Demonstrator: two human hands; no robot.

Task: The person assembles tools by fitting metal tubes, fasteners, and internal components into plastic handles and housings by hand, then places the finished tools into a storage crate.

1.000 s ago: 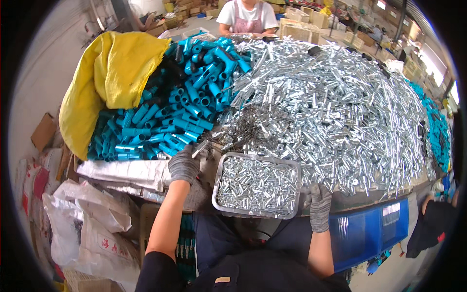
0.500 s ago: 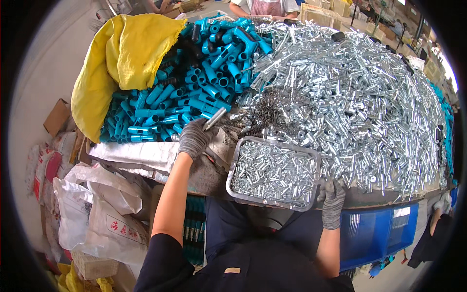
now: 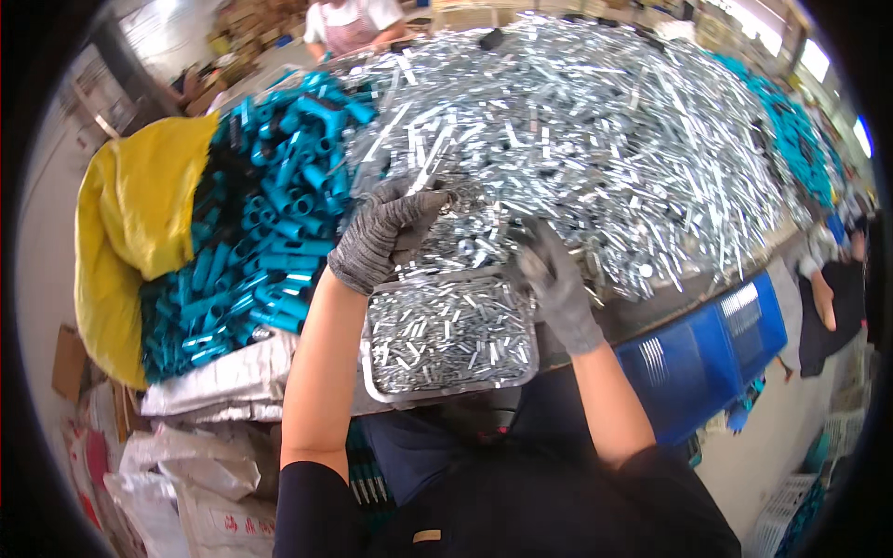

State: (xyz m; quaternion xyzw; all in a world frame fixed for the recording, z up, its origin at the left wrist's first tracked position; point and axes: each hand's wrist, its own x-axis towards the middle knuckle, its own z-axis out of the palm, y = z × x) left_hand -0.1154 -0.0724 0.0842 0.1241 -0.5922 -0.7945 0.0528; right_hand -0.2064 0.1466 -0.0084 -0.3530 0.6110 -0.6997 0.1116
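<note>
My left hand [image 3: 386,237], in a grey knit glove, is closed around a silver metal tube [image 3: 428,172] that points up and away over the pile. My right hand [image 3: 561,293], gloved the same way, reaches to the near edge of the heap of silver metal parts [image 3: 595,139]. Motion smears its fingers, so I cannot see whether anything is in them. Between and below both hands lies a clear plastic tray [image 3: 449,391] full of small silver pins. Dark coil springs [image 3: 474,200] are partly visible between the hands, blurred.
Teal tubular housings [image 3: 279,214] are heaped to the left, beside a yellow woven sack [image 3: 139,223]. Blue bins [image 3: 688,349] stand below the table's right edge. White sacks [image 3: 200,484] sit at lower left. Another person [image 3: 353,26] is across the table; a co-worker's arm [image 3: 823,298] shows far right.
My view has swung to the right. My right hand has left the tray's right side and reached forward to the metal heap. My left hand still holds the metal tube, now beyond the tray's far-left corner.
</note>
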